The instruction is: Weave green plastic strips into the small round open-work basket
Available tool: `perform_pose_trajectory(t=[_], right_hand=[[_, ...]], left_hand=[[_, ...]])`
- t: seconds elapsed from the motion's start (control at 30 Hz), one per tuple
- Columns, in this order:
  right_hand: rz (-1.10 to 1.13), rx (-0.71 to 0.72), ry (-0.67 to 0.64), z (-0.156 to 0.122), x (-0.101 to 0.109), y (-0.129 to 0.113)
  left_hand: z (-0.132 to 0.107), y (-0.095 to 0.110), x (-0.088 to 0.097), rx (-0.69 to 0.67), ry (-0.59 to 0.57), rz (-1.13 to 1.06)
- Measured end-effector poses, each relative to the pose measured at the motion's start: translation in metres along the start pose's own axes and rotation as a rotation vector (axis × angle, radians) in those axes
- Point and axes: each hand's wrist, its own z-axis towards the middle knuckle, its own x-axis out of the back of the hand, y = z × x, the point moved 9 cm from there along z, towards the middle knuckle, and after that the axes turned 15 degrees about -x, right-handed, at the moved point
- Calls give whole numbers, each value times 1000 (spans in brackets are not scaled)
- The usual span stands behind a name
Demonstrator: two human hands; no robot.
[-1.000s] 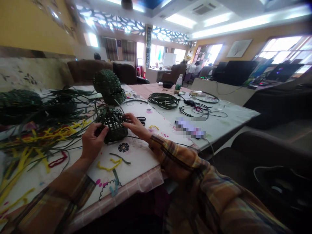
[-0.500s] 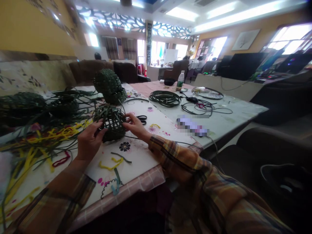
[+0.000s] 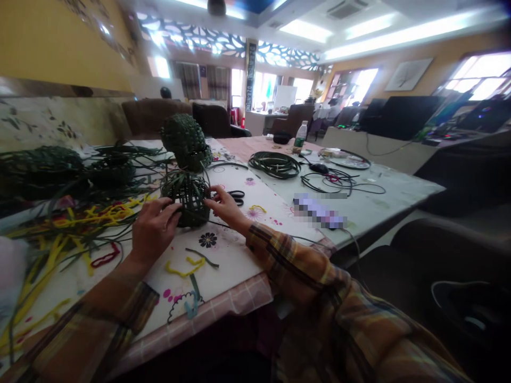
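Works at a patterned worktop [image 3: 235,260], with a tangle [image 3: 101,215] of green and yellow strips left of the basket [image 3: 195,216]. Has a coil [image 3: 275,172] of strip behind the basket to the right, and a woven piece [image 3: 182,135] directly behind. Rests the basket on the worktop between both hands: pinches the near left side with the left hand [image 3: 154,229], lays fingertips of the right hand [image 3: 227,210] on the right side, with any grip there too small to judge. Seems part done: shows close weave low down, but only lattice and loose strip ends higher up, seemingly left unfinished. Has scissors [image 3: 235,198] right of the basket, and in front a bent yellow stem [image 3: 184,274] beside a green scrap [image 3: 202,257].
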Motion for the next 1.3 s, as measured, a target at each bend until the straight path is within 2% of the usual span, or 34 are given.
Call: perform_pose_trajectory(t=[0.23, 0.33, 0.47, 0.7, 0.87, 1.03, 1.13, 1.2, 1.3], right_hand=[[-197, 13, 70, -8, -7, -13], [-180, 1, 82, -7, -7, -10], [-124, -21, 32, -4, -7, -3], [-127, 16, 32, -5, -6, -7], [-132, 17, 32, -7, -4, -8], [-160, 27, 39, -7, -4, -11], [-195, 30, 19, -8, -6, -14], [-233, 46, 37, -13, -4, -20], [-370, 127, 144, -28, 4, -41]], left_hand=[[-16, -18, -7, 19, -61, 7], [-15, -15, -5, -7, -26, 21], [-11, -8, -9, -33, -26, 67], [-7, -5, -6, 45, -8, 102], [-4, -1, -16, 42, -44, -38], [-7, -16, -32, 158, -111, -136], [-5, -20, -34, 204, -94, -250], [-5, -21, -34, 254, -71, -317], [-4, -23, -32, 302, -52, -327]])
